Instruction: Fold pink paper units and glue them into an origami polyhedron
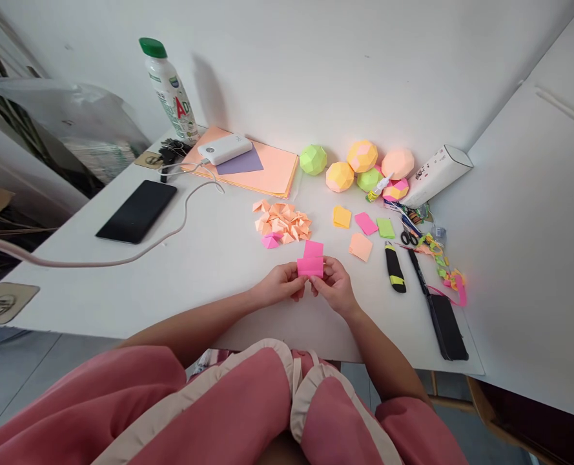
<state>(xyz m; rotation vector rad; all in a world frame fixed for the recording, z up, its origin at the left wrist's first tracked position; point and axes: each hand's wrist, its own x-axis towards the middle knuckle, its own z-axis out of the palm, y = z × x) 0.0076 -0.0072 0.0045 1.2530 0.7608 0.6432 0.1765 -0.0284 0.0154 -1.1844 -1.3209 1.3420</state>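
Observation:
Between my two hands is a pink paper square (310, 266), creased across its lower part. My left hand (283, 284) pinches its lower left corner, and my right hand (334, 284) grips the lower right side with thumb in front. Just behind it a second pink piece (314, 249) shows; I cannot tell whether it lies on the table or is joined to the held one. Beyond my left hand is a heap of folded peach paper pieces (284, 223), with one folded pink piece (271, 240) at its near edge.
Small stacks of orange (341, 217), pink (365, 223), green (385, 228) and peach paper (361, 247) lie right of centre. Several paper balls (362, 156) stand by the wall. A utility knife (394, 267), scissors (409, 238) and phone (447, 328) are rightward; a tablet (137, 212) and bottle (170, 90) leftward.

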